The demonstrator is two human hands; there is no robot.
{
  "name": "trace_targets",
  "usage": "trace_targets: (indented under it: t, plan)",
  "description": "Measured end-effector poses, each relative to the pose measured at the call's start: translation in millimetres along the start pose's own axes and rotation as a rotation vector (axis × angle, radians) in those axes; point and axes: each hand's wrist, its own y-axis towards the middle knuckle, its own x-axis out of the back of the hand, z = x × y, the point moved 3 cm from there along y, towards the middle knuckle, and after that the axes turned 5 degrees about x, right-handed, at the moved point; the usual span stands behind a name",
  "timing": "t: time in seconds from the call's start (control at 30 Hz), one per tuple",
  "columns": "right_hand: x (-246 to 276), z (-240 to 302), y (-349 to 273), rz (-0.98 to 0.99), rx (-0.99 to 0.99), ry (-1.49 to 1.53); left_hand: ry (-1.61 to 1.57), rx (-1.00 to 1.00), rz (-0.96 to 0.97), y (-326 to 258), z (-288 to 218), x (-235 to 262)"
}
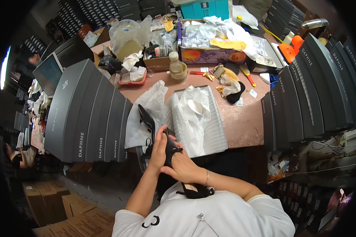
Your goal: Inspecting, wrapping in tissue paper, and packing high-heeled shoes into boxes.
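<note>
A black shoe (171,148) with a small bow is held between my two hands. My left hand (158,151) presses along its left side with fingers stretched forward. My right hand (182,166) wraps it from the right and covers part of it. Below my right wrist, against my shirt, shows a black shoe part with a pale insole (190,187); I cannot tell whether it belongs to the same shoe. Another black shoe (146,117) lies on white tissue paper (159,93) beyond my left hand. Right of it, an open grey shoe box (218,132) holds crumpled white paper (194,128).
Dark shoe boxes stand in rows at the left (73,114) and right (300,91) of the pink table (245,130). Farther back are a jar (178,72), a red tray (133,82), a yellow-and-red tool (247,75) and a carton heaped with paper (209,56).
</note>
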Motion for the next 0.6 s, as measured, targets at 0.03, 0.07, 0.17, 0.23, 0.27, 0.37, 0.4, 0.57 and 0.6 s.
trace_targets:
  t: [0.03, 0.07, 0.17, 0.23, 0.27, 0.37, 0.4, 0.57, 0.6]
  plan:
    - [0, 5, 8, -0.084, 0.053, -0.023, -0.028, 0.011, -0.011, -9, -9, 1]
    - [9, 7, 3, -0.054, 0.108, 0.016, -0.048, 0.032, 0.007, -11, -12, 1]
    - [32, 24, -14, 0.01, 0.248, 0.205, -0.132, 0.001, 0.039, -3, 6, 21]
    - [53, 1, -29, 0.214, -0.002, 0.555, -0.269, -0.109, 0.08, -7, 1, 21]
    - [77, -13, -24, 0.037, -0.274, 0.561, -0.283, -0.126, 0.06, -10, 4, 17]
    - [121, -82, 9, -0.392, -0.12, -0.184, -0.388, 0.076, 0.137, -24, 42, 4]
    - [121, -103, 20, -0.43, -0.069, -0.416, -0.502, 0.162, 0.186, -32, 50, -5]
    - [100, -177, 36, -0.305, -0.131, -0.521, -0.589, 0.251, 0.06, -34, 48, -25]
    - [107, -167, 31, -0.43, -0.088, -0.492, -0.639, 0.23, 0.027, -26, 48, -18]
